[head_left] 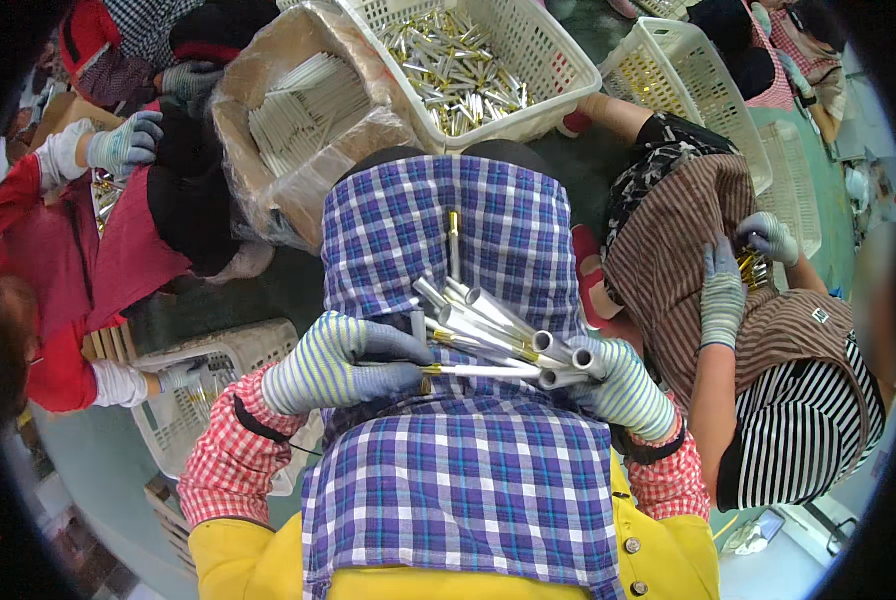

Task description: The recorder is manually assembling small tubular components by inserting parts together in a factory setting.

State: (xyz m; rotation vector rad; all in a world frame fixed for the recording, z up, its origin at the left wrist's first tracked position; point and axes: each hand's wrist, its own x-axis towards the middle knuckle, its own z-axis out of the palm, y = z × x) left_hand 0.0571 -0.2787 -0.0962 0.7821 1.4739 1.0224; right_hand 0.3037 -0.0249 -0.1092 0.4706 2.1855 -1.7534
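Both my hands wear striped gloves with grey fingers, above my lap in a blue-and-purple plaid apron (458, 450). My left hand (343, 365) is closed, thumb and fingers pinching the gold end of a thin white stick (483, 371). At the right of my lap, my right hand (628, 390) is closed around the ends of several silver tubes (498, 312); some of its fingers are hidden behind them. More tubes and gold-tipped sticks lie fanned out between the hands. One gold-tipped stick (454, 245) rests apart, farther up between my knees.
Ahead stands a white plastic crate (558, 85) of gold-and-silver pieces, beside a plastic-lined cardboard box (243, 130) of white sticks. Gloved co-workers sit close on both sides. Another white crate (158, 425) stands at my left, and crates (703, 80) stand at the far right.
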